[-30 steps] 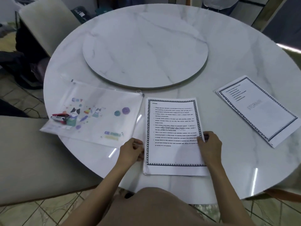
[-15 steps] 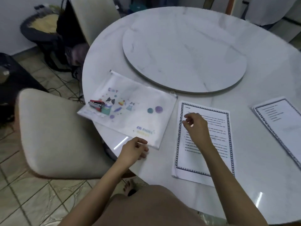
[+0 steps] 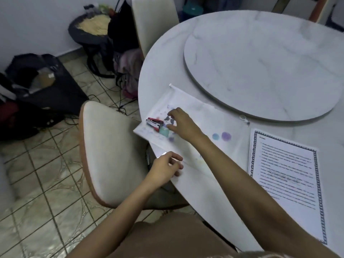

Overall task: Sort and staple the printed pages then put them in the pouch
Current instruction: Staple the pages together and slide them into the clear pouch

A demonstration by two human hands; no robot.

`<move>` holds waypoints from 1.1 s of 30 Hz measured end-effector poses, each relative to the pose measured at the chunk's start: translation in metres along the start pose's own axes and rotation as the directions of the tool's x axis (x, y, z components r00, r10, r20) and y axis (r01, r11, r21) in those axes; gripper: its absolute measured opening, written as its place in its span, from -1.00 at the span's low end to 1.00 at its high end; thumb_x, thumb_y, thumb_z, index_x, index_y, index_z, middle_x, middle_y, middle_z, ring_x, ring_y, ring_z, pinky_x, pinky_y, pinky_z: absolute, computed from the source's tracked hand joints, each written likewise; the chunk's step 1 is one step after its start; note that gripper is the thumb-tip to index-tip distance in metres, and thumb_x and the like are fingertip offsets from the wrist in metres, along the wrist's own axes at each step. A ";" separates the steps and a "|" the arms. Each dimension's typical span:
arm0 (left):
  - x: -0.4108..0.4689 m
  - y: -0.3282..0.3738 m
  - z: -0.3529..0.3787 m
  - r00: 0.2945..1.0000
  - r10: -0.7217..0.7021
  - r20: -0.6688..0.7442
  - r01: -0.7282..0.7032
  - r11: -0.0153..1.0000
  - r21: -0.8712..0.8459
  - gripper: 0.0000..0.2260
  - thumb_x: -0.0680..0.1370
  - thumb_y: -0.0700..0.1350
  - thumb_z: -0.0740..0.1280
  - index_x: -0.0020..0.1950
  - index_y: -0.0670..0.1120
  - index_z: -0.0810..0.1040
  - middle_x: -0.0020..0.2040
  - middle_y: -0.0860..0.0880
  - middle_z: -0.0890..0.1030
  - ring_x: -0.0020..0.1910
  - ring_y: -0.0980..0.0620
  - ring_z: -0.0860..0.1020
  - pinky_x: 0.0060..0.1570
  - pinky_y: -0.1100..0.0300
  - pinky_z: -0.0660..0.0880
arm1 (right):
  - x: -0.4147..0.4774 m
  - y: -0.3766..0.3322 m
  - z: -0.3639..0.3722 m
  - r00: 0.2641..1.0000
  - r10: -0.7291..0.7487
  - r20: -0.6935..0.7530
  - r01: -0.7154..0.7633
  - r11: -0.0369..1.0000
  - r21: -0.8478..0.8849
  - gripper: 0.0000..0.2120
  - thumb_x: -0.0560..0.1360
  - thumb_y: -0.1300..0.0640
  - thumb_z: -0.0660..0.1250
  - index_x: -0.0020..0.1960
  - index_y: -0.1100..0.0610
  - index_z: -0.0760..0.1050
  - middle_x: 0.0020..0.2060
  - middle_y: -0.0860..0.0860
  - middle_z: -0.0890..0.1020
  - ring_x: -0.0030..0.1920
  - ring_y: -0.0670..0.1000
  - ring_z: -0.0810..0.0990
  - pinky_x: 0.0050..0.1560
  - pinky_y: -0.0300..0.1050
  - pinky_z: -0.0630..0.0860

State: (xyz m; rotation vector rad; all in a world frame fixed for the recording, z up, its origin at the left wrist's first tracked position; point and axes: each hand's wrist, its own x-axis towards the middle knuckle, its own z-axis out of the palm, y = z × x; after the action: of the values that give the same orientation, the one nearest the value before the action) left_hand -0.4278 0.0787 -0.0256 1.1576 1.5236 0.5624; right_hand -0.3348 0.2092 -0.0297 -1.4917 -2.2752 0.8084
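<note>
Right hand point(image 3: 183, 125) has crossed from the white printed page point(image 3: 284, 174) beside the translucent cartoon-print plastic pouch point(image 3: 204, 116) to the red metal stapler point(image 3: 153, 122) on its edge-side corner, fingers spread (left hand point(image 3: 163, 169) empty, loosely curled); a nudge could knock it off the worktop point(image 3: 167, 62).

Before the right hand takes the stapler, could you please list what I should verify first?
1. Right hand empty: ok, holds nothing.
2. Stapler in reach: ok, right beside its fingers.
3. Stapler on top of the pouch, not inside: cannot tell.
4. Pouch fully supported: not ok, the corner by the stapler overhangs the table edge.
5. Left hand free to steady the pouch: ok, empty near its front edge.
6. Printed pages flat on the table: ok.
</note>
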 end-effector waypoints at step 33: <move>0.018 0.034 0.077 0.999 -0.005 0.053 0.004 1.000 0.009 -0.85 0.54 -0.23 0.23 -0.08 0.02 0.51 -0.19 0.03 0.63 -0.34 0.13 0.60 -0.30 0.36 0.46 | -0.138 0.124 -0.070 0.932 0.242 -0.271 -0.223 0.970 0.099 -0.69 0.38 0.20 0.40 0.10 0.23 0.51 -0.03 0.11 0.52 -0.02 0.07 0.51 0.03 -0.07 0.48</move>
State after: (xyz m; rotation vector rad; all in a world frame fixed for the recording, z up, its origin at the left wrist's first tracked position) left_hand -0.3432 0.0911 -0.0285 1.1665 1.4847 0.5186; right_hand -0.1487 0.1414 -0.0412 -1.7449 -1.8725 0.6741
